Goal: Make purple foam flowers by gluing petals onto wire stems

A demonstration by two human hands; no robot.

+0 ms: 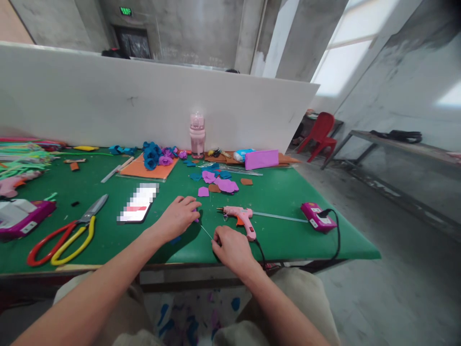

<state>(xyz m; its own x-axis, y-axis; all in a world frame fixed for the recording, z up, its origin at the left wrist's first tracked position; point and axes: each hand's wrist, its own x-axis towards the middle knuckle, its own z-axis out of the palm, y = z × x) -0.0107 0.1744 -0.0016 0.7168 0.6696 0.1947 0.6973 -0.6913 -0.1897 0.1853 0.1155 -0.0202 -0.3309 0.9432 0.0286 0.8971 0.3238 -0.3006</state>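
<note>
Left hand (pixel 181 215) pinches a purple piece (pixel 196 220), right hand (pixel 232 247) a wire (pixel 206 231) (axis slanting near-rightward).

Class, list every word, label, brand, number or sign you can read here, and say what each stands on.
"EXIT": green lit sign; characters above it too small to read.
Marks on the concrete wall: too faint to read.
Labels on the right and left purple power blocks: too small.
Phone screen: pixelated, unreadable.
</note>
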